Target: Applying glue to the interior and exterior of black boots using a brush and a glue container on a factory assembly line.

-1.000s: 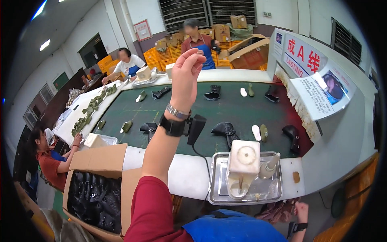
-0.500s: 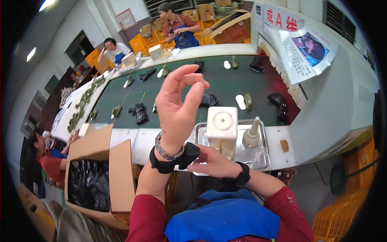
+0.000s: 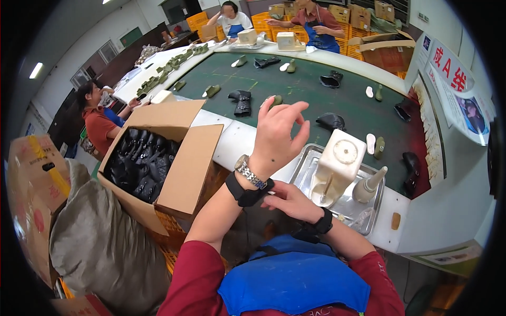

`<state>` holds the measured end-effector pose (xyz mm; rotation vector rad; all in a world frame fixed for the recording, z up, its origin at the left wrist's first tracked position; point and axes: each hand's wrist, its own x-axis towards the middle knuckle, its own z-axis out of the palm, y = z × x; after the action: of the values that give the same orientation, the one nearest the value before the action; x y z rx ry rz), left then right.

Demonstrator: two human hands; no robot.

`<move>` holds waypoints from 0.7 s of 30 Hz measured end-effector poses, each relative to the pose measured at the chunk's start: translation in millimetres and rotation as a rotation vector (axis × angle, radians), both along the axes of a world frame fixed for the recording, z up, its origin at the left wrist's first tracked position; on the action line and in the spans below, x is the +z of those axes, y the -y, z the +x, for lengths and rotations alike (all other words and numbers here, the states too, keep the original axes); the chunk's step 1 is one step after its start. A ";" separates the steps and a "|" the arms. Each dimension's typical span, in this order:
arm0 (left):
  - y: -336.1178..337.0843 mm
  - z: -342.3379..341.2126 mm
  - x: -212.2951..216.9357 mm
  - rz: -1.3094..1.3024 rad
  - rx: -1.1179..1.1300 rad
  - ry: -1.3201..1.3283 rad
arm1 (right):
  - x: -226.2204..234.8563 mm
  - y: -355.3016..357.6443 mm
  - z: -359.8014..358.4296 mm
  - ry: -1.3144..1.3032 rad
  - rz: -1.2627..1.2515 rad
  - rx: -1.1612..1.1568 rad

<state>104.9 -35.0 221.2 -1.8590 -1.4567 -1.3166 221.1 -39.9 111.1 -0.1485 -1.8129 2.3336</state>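
My left hand (image 3: 279, 138) is raised in front of the green belt, its fingers apart and curved, holding nothing. On its wrist are a metal watch (image 3: 249, 171) and, just below, a black wrist strap (image 3: 243, 190). My right hand (image 3: 295, 202) reaches across to this strap, thumb and fingers closed at its edge; the exact grip is partly hidden. Another black band (image 3: 323, 221) circles my right wrist. Beyond the right hand, a metal tray (image 3: 375, 210) carries a cream container (image 3: 342, 155) with a brush in its opening and a squeeze bottle (image 3: 369, 185).
Black boots (image 3: 241, 102) and olive shoe pieces (image 3: 379, 147) lie spaced along the green belt (image 3: 211, 118). At left stand an open carton (image 3: 184, 176) of black boots and a grey sack (image 3: 105, 247). Several people work around the belt; one (image 3: 100, 121) is at left.
My view has swung left and down, bringing the carton and sack further into sight. My right hand stays at the left wrist strap; the left hand remains raised, its fingers spread a little more.
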 end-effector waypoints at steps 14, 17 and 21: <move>-10.0 38.7 -70.6 -0.363 -0.072 -0.110 | 55.9 -104.6 105.9 -0.198 0.041 -0.794; -11.9 80.4 -78.8 -0.660 -0.456 0.218 | 63.9 -114.6 124.1 -0.300 0.180 -0.967; -17.0 129.2 -87.7 -0.931 -0.983 0.732 | 73.6 -108.2 135.0 -0.323 0.289 -1.024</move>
<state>234.2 -18.0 133.5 -3.1896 -1.7239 -2.1522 356.1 68.3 184.7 -0.4855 -1.3852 1.2888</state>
